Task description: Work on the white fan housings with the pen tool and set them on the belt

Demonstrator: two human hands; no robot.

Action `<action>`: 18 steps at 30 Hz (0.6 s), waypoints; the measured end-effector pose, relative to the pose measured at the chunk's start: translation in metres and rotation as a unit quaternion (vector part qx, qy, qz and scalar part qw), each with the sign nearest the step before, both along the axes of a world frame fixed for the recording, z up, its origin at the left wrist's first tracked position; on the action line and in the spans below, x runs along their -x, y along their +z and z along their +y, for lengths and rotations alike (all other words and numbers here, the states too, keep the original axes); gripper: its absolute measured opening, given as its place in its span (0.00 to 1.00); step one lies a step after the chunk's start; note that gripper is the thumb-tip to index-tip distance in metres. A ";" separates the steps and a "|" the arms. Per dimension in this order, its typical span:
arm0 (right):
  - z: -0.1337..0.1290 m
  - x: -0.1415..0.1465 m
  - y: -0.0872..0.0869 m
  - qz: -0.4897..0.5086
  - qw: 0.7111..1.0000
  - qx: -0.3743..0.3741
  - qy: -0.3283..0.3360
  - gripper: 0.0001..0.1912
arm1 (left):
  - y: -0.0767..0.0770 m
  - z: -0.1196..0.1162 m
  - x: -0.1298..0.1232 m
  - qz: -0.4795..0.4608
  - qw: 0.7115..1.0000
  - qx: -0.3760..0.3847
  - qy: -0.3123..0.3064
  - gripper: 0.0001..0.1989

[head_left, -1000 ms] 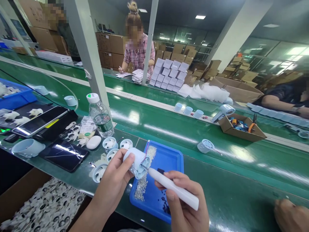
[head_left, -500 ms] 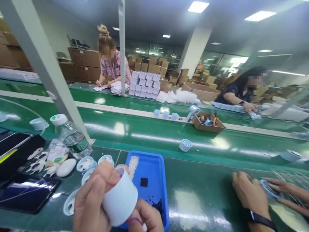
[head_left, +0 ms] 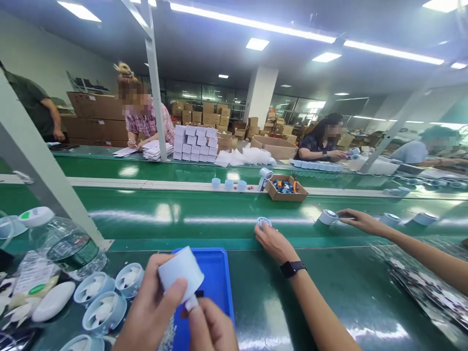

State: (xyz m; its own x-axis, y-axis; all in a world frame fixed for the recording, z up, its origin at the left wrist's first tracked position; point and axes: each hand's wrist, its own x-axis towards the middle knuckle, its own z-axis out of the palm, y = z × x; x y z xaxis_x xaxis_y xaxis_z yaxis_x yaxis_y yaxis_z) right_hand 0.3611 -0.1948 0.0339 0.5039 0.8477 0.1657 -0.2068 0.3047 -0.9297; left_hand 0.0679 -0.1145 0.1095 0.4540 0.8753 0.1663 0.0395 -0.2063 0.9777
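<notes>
- Pale blue cylinder (head_left: pixel 182 273): it sits tilted just above the near part of the blue tray (head_left: pixel 219 280), clear of its floor, as far as the view shows.
- The left hand (head_left: pixel 148 304) has its grip closed around the cylinder, thumb on the side facing the camera, other fingers mostly hidden behind.
- The right hand (head_left: pixel 215 326) has its grip pinched on a small whitish piece (head_left: pixel 191 302) at the cylinder's lower end; whether that piece is joined to it, I cannot tell.
- My reading: close two-handed work at that lower end is in hand. It calls for a steady left hold and light, lined-up right fingertips, as the smooth wall could turn.
- In the tray, a dark piece (head_left: pixel 199 293) shows behind the whitish one, with pale grains (head_left: pixel 168 336) at the near left.
- Left of the tray, on the worktop (head_left: pixel 270 292), stand round fan housings (head_left: pixel 104 312), then a clear bottle (head_left: pixel 69 248).
- Beyond the tray to the right, a co-worker's hand (head_left: pixel 274 242) touches a small round part (head_left: pixel 263 222).
</notes>
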 end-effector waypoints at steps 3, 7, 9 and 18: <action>-0.008 0.069 0.002 0.004 0.997 0.015 0.074 0.22 | -0.001 0.038 -0.010 0.103 0.993 -0.040 -0.028 0.19; -0.027 0.140 0.001 -0.008 0.992 0.036 0.120 0.44 | -0.014 0.115 -0.030 0.282 0.938 -0.202 -0.021 0.29; -0.033 0.113 0.007 -0.130 0.988 0.059 0.056 0.43 | -0.022 0.149 -0.047 0.333 0.912 -0.235 -0.054 0.26; -0.131 -0.091 -0.001 -0.453 0.842 0.082 -0.282 0.34 | -0.040 0.189 -0.106 0.397 0.868 -0.272 -0.119 0.22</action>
